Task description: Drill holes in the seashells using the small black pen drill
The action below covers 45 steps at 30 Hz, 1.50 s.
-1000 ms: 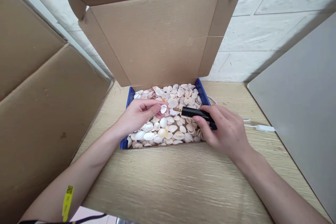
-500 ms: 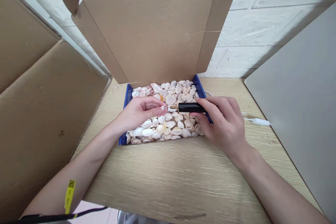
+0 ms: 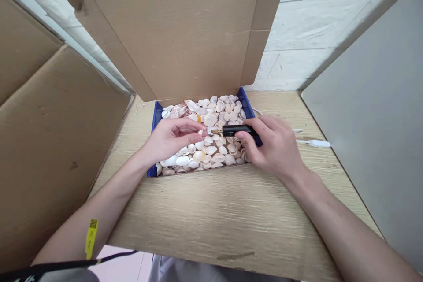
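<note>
My left hand [image 3: 172,139] pinches a small white shell [image 3: 201,132] between thumb and fingers. My right hand [image 3: 276,143] is closed around a black pen-like drill [image 3: 236,130], its brass tip pointing left, close to the held shell. Whether tip and shell touch is too small to tell. Both hands are above an open box [image 3: 153,119] with blue sides, filled with white, cream and pinkish shells [image 3: 218,157]. A yellowish shell [image 3: 198,155] and an orange-edged one lie among them.
The raised cardboard lid [image 3: 178,31] stands behind the shells. A cardboard panel [image 3: 59,132] is at left, a grey panel [image 3: 370,92] at right. A white cable connector [image 3: 319,143] lies on the wooden table [image 3: 211,216]. A white brick-patterned wall is behind.
The whole view has shifted slightly. My right hand has changed its hold on the drill, with the thumb now on its near side. The drill tip still points at the shell in my left hand.
</note>
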{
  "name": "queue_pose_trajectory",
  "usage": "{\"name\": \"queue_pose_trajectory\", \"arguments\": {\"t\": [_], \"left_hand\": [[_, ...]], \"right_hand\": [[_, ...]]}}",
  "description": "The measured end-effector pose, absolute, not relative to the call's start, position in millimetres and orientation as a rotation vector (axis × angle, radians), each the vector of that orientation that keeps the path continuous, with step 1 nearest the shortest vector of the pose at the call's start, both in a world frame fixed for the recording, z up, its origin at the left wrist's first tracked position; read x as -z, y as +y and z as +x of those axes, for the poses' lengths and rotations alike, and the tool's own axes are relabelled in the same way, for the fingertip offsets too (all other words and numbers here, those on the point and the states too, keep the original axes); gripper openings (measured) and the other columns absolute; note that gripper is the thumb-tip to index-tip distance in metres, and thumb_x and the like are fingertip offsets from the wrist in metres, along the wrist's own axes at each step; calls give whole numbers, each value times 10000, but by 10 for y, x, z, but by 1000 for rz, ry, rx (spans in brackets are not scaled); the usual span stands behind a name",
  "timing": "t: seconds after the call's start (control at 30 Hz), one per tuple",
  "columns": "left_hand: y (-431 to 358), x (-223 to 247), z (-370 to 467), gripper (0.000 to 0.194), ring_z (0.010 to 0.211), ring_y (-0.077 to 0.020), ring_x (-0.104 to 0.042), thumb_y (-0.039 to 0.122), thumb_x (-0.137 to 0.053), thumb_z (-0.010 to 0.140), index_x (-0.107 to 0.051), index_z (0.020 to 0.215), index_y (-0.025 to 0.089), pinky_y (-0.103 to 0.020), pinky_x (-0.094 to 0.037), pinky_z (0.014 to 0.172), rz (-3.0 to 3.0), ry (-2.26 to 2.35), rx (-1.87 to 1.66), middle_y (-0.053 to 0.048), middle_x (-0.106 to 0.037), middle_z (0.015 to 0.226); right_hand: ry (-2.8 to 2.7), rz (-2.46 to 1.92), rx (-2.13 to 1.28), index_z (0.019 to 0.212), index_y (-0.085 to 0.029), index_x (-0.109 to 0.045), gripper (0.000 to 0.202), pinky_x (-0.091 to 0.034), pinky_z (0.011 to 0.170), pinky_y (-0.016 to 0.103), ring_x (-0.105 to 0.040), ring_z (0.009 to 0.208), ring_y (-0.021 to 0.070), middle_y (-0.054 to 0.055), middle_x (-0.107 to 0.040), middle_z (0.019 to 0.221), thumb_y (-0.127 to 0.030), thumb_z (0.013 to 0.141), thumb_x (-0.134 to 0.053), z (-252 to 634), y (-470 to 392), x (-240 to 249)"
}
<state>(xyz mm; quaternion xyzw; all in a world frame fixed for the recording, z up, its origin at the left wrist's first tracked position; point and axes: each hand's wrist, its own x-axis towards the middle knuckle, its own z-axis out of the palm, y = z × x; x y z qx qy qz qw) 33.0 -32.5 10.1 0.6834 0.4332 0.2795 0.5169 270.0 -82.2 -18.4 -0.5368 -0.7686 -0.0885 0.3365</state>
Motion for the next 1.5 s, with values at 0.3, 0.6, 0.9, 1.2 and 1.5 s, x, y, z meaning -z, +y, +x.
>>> {"name": "queue_pose_trajectory", "arguments": {"t": [0.3,0.6,0.9,1.2,1.5], "left_hand": [[-316,-82,329,150,705,-127,-684,257,-755,711,-733,846,195,-217,-547,647,1637,1052,-656,-19,-759,824],[-336,-124,311,113,651,-122,-681,222,-776,675,-744,783,205,-209,-546,608,1592,1003,-641,-5,-756,751],[-347,-79,306,142,771,-157,-694,265,-781,694,-749,818,204,-241,-551,668,1677,1046,-776,-33,-765,872],[-342,-94,321,118,679,-109,-676,242,-759,724,-730,830,199,-195,-534,618,1609,1034,-725,-2,-753,787],[-347,-114,315,139,626,-95,-656,268,-766,710,-726,821,194,-186,-509,568,1542,1033,-623,-5,-753,775]], "right_hand": [[-2047,-1097,618,1023,-153,-571,232,-454,647,313,-548,707,181,80,-652,829,-327,871,-597,2762,-845,104],[-2036,-1165,589,1036,-189,-592,238,-450,679,324,-564,762,187,73,-654,853,-370,882,-585,2781,-815,115],[-2093,-1321,439,788,-161,-579,266,-362,537,273,-547,621,142,39,-635,708,-390,908,-518,2713,-889,73],[-2134,-1183,488,970,-143,-549,172,-429,628,284,-578,733,172,71,-663,839,-296,893,-562,2742,-876,74],[-2068,-1023,629,1072,-174,-551,282,-470,736,319,-571,835,193,76,-681,944,-234,822,-668,2751,-853,89]]}}
